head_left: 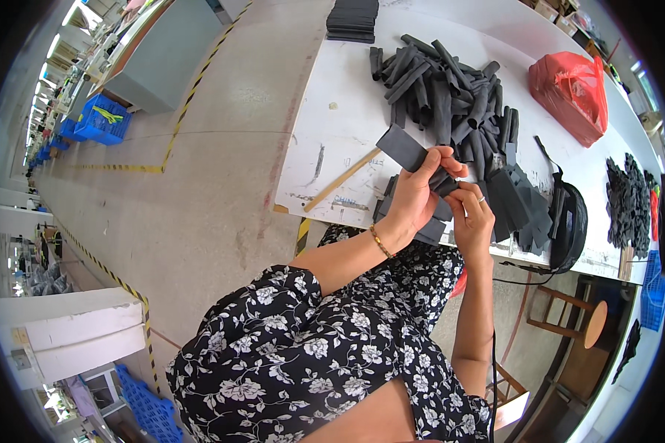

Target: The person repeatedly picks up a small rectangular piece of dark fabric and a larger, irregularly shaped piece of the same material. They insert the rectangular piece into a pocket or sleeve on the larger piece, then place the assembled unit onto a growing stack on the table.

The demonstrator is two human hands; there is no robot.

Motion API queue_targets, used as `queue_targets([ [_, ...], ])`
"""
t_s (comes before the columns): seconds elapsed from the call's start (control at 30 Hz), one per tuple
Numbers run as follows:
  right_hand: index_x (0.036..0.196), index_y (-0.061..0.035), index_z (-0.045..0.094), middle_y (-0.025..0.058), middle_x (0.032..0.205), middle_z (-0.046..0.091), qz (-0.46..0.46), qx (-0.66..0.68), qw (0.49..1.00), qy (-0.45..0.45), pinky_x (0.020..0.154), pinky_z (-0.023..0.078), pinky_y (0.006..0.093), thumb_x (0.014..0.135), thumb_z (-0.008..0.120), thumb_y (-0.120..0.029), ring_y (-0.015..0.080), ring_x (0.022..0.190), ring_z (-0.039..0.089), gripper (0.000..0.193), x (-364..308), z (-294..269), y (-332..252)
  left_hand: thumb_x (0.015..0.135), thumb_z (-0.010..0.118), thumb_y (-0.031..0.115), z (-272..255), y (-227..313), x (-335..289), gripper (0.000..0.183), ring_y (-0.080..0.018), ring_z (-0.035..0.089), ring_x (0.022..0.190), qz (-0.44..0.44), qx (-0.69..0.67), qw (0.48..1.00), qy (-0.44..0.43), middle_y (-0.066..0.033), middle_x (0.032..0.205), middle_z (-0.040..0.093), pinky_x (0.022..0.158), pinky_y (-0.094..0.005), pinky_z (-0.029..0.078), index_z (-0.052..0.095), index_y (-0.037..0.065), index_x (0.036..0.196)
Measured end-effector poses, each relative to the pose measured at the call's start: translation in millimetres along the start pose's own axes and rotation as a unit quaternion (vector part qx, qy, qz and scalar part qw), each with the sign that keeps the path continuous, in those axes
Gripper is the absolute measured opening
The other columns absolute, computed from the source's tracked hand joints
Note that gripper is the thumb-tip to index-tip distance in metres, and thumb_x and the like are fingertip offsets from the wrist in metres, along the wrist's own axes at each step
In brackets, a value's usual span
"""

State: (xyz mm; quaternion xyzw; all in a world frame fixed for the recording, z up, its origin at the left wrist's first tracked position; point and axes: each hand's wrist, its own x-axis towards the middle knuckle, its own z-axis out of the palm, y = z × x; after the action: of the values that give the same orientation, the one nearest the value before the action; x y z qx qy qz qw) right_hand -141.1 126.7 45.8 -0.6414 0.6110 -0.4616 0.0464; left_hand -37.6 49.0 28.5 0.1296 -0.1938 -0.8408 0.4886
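A flat black fabric piece [403, 148] sticks out to the upper left from my left hand [415, 193], whose thumb and fingers are closed on it. My right hand [472, 213] pinches the dark material at the piece's other end, close beside my left fingers. Just below the hands, more flat black pieces [430, 233] lie at the table's near edge, partly hidden by my left hand. Beyond them is a heap of rolled black fabric tubes [443, 100]. Flat black pieces [511, 198] are spread in a pile right of my right hand.
A wooden stick [341, 180] lies on the white table [314, 118], left of my hands. Farther off are a neat black stack [352, 21] and a red plastic bag [569, 96]. To the right sit a black bag [571, 221] and a dark heap [628, 207]. A wooden stool [590, 325] stands below.
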Motion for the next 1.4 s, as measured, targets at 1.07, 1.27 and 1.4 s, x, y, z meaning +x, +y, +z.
queue_targets([
  [1.07, 0.090, -0.0013, 0.071, 0.0069, 0.082, 0.064, 0.095, 0.145, 0.963, 0.206, 0.068, 0.046, 0.0258, 0.080, 0.073, 0.002, 0.0148, 0.076, 0.060, 0.011, 1.3, 24.2, -14.3, 0.095, 0.064, 0.023, -50.7, 46.0, 21.1, 0.026, -0.0293, 0.069, 0.096, 0.091, 0.073, 0.993, -0.022, -0.0137, 0.098, 0.071, 0.087, -0.0392, 0.058, 0.063, 0.002, 0.109],
  [1.27, 0.089, -0.0001, 0.074, 0.0049, 0.083, 0.065, 0.139, 0.217, 0.949, 0.180, 0.067, 0.044, 0.0241, 0.081, 0.074, 0.001, 0.0115, 0.075, 0.057, 0.009, -7.9, 27.5, -17.4, 0.094, 0.063, 0.015, -54.3, 64.9, 12.8, 0.015, -0.0331, 0.069, 0.097, 0.099, 0.064, 0.993, -0.011, -0.0146, 0.094, 0.072, 0.087, -0.0426, 0.058, 0.067, 0.003, 0.101],
  [1.4, 0.090, 0.0001, 0.073, 0.0040, 0.084, 0.063, 0.183, 0.289, 0.922, 0.184, 0.065, 0.044, 0.0236, 0.083, 0.073, -0.001, 0.0112, 0.077, 0.056, 0.007, -12.8, 29.4, -18.5, 0.095, 0.061, 0.016, -57.7, 62.0, 14.1, 0.016, -0.0344, 0.068, 0.100, 0.092, 0.070, 0.993, -0.017, -0.0143, 0.099, 0.070, 0.088, -0.0442, 0.058, 0.066, 0.004, 0.105],
])
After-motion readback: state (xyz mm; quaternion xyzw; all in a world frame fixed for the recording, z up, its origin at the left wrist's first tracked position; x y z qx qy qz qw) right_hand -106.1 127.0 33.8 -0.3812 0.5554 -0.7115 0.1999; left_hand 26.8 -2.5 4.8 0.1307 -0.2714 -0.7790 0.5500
